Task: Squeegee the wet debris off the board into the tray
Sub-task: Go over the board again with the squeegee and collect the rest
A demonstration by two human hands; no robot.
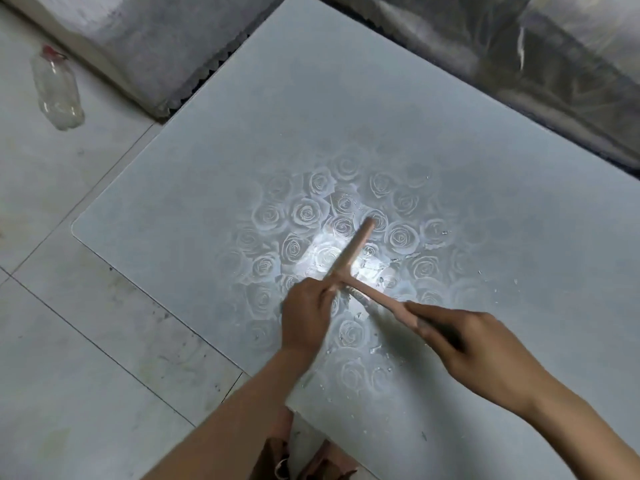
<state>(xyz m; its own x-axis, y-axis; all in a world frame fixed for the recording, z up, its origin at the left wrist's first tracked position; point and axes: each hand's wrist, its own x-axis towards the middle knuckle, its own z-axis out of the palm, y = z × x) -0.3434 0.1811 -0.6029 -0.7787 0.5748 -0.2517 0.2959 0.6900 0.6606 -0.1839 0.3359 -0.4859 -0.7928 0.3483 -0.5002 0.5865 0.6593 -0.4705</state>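
A large pale board (214, 174) with a rose pattern at its middle lies flat on the tiled floor. A pink T-shaped squeegee (353, 251) rests on the board's wet, shiny centre. My right hand (474, 344) grips its handle. My left hand (306, 317) pinches the near end of the blade bar. Small wet bits of debris (377, 348) lie scattered on the board around and below the squeegee. No tray is in view.
An empty clear plastic bottle (57, 91) with a red cap lies on the floor tiles at the left. Plastic-wrapped bulky items (519, 57) run along the board's far edges. A brown-pink object (277, 455) sits at the bottom edge.
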